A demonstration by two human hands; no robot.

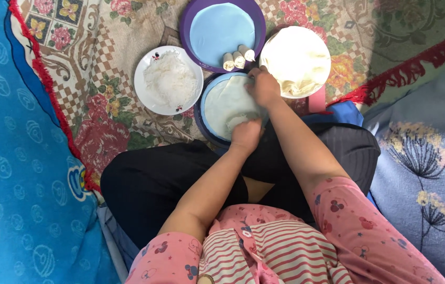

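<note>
A thin white round wrapper (pixel 228 102) lies spread on a blue plate (pixel 205 100) in front of my crossed legs. My left hand (pixel 246 135) presses on the wrapper's near edge, fingers curled over it. My right hand (pixel 263 87) pinches its far right edge. Beyond it stands a purple plate (pixel 188 37) with a light blue disc (pixel 221 29), and three finished white rolls (pixel 238 57) lie at its near rim. A stack of pale wrappers (pixel 296 60) sits to the right.
A white plate (pixel 146 97) of white noodles (pixel 170 79) stands to the left on the floral rug (pixel 101 105). A blue patterned mat (pixel 12 158) lies far left and a grey-blue floral blanket (pixel 427 158) to the right.
</note>
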